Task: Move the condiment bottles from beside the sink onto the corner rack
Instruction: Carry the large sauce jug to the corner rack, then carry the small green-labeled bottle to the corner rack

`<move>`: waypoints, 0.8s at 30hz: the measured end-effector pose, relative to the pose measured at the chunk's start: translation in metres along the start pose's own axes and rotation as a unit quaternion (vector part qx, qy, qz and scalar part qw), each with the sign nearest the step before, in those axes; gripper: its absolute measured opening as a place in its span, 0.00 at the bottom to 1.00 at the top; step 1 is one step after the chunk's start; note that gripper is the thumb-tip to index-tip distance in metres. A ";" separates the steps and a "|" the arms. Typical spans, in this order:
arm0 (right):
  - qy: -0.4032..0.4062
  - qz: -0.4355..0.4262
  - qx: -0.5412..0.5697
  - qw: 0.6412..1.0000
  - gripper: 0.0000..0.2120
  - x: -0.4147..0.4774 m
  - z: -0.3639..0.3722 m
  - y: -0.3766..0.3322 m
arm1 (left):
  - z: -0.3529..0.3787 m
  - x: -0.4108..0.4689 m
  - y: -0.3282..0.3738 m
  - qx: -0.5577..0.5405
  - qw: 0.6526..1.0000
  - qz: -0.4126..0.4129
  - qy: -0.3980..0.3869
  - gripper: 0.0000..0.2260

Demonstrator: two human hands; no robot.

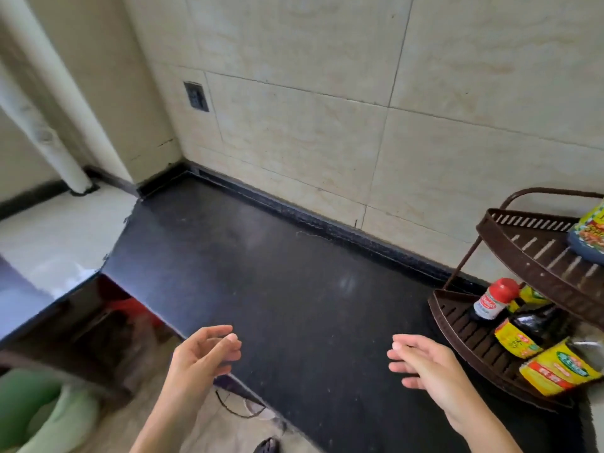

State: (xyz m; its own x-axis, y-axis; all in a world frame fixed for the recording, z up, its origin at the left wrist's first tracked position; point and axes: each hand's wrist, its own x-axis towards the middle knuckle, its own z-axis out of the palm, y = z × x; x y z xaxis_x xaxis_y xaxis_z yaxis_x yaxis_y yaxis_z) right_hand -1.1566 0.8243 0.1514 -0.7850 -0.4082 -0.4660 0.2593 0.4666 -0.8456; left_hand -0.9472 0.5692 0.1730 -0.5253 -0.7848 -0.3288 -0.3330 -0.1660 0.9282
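Observation:
A brown two-tier corner rack [457, 335] stands at the right edge of the black countertop [277, 289]. Its lower tier holds a small red-capped bottle [493, 300], a dark bottle with a yellow label [523, 331] and another yellow-labelled bottle [559, 371]. On the upper tier sits a bottle with a colourful label [588, 237], cut off by the frame. My left hand [202, 358] hovers over the counter's front edge, fingers loosely curled, holding nothing. To the right, my right hand [425, 367] is spread open and empty, just left of the rack. No sink is in view.
Beige tiled walls meet at a corner behind the counter, with a dark wall socket [196, 96] on the left part. A white pipe [42, 125] runs down at the far left. Something green [42, 416] lies low at bottom left.

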 end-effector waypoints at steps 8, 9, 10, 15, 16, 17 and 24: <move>-0.170 -0.058 -0.082 0.980 0.07 -0.002 0.054 -0.003 | -0.059 -0.126 -0.069 -0.054 0.977 -0.076 0.193 0.03; -0.195 -0.065 -0.098 0.974 0.07 -0.005 0.066 -0.004 | -0.066 -0.137 -0.075 -0.056 0.970 -0.084 0.219 0.04; -0.218 -0.072 -0.112 0.967 0.07 -0.008 0.078 -0.005 | -0.073 -0.148 -0.080 -0.060 0.964 -0.091 0.241 0.04; -0.294 -0.108 -0.163 0.935 0.08 -0.026 0.136 -0.010 | -0.092 -0.181 -0.098 -0.064 0.957 -0.117 0.259 0.06; -0.303 -0.114 -0.172 0.930 0.08 -0.029 0.147 -0.011 | -0.098 -0.183 -0.101 -0.055 0.957 -0.122 0.256 0.06; -0.310 -0.119 -0.182 0.926 0.09 -0.031 0.158 -0.013 | -0.106 -0.184 -0.104 -0.046 0.958 -0.124 0.255 0.06; -0.330 -0.160 -0.234 0.901 0.10 -0.044 0.244 -0.032 | -0.179 -0.180 -0.117 -0.045 0.941 -0.121 0.312 0.07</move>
State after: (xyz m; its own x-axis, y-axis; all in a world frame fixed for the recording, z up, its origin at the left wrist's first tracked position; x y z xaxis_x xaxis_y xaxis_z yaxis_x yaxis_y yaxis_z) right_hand -0.9932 0.6356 0.1350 -0.2329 -0.8859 -0.4013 -0.3068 0.4585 -0.8341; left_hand -0.6739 0.6230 0.1551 0.1288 -0.9109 -0.3920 -0.3020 -0.4126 0.8594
